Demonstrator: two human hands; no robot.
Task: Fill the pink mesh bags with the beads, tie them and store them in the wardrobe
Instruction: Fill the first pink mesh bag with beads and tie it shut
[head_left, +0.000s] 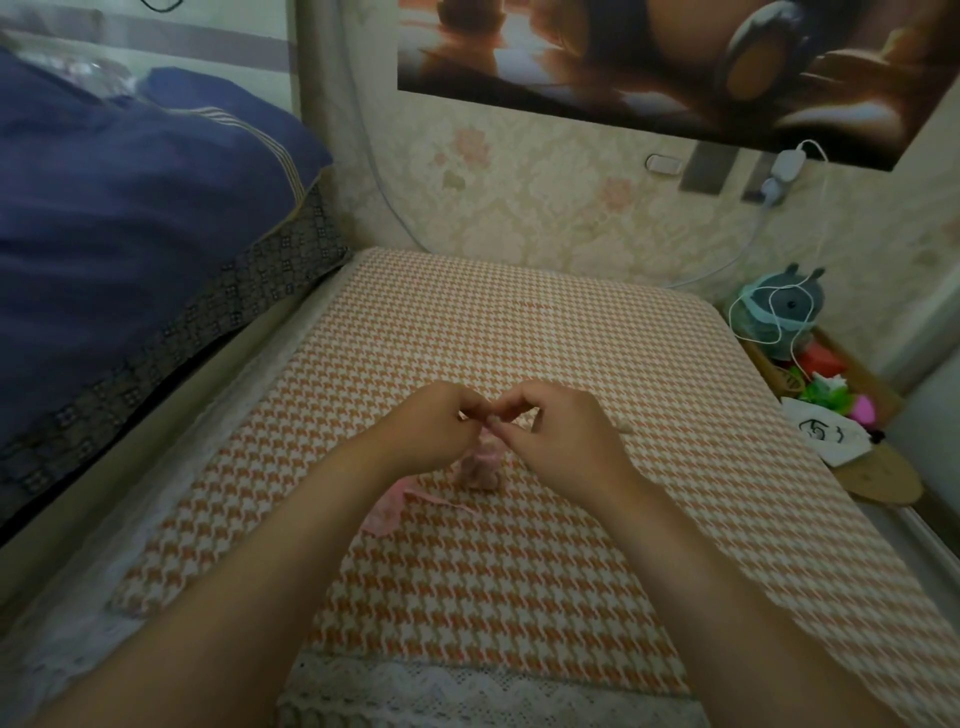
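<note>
A small pink mesh bag (482, 467) with a bulging bottom stands on the orange houndstooth cloth (519, 561) in the middle of the view. My left hand (431, 426) and my right hand (558, 428) meet above it, and the fingertips of both pinch the bag's top or its drawstring. Their curled fingers hide the bag's neck. A second, flat pink mesh bag (388, 509) lies on the cloth just below my left wrist. No loose beads show.
A bed with a dark blue quilt (130, 208) runs along the left. At the right edge sit a grey plush toy (789, 306) wrapped in a white cable, coloured items and a white drawstring pouch (826, 436). A wallpapered wall stands behind the cloth-covered surface.
</note>
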